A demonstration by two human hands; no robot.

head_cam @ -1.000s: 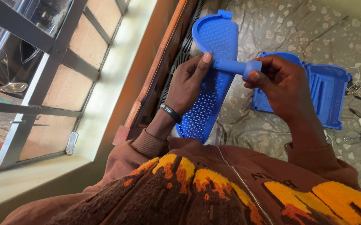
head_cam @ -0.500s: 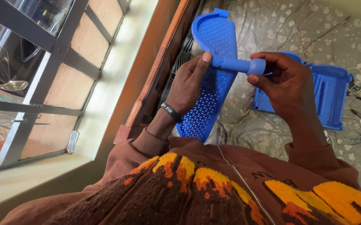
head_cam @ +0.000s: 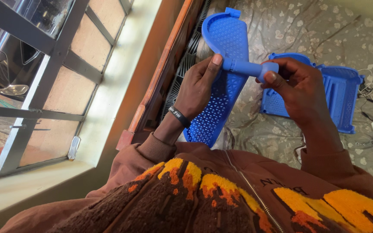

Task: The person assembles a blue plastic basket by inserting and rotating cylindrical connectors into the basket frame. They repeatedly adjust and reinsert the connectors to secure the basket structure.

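I have the long perforated blue panel (head_cam: 221, 90) held up over the bed, running from about 1 o'clock down to 7 o'clock in the view. My left hand (head_cam: 197, 88) is wrapped around its left edge at mid-length, thumb lying across the face and touching the base of the blue peg (head_cam: 244, 67). My right hand (head_cam: 296, 88) is closed around the peg's far end, thumb over its cap, at about 3 o'clock from the left hand. So both hands are clamped, one on each part, close together but not touching each other.

The peg sits crosswise on the panel, and I cannot tell whether it is fully seated in its socket; the joint is hidden behind my thumb.

To do this well, I judge the panel must stay rigid in the left hand while the right keeps the peg square to the face. A tilted peg could bind or stress the thin mesh.

A second blue tray piece (head_cam: 337, 99) lies on the floral sheet (head_cam: 281, 138) at 3 o'clock, well clear. The window (head_cam: 44, 77) stands at 9 o'clock.
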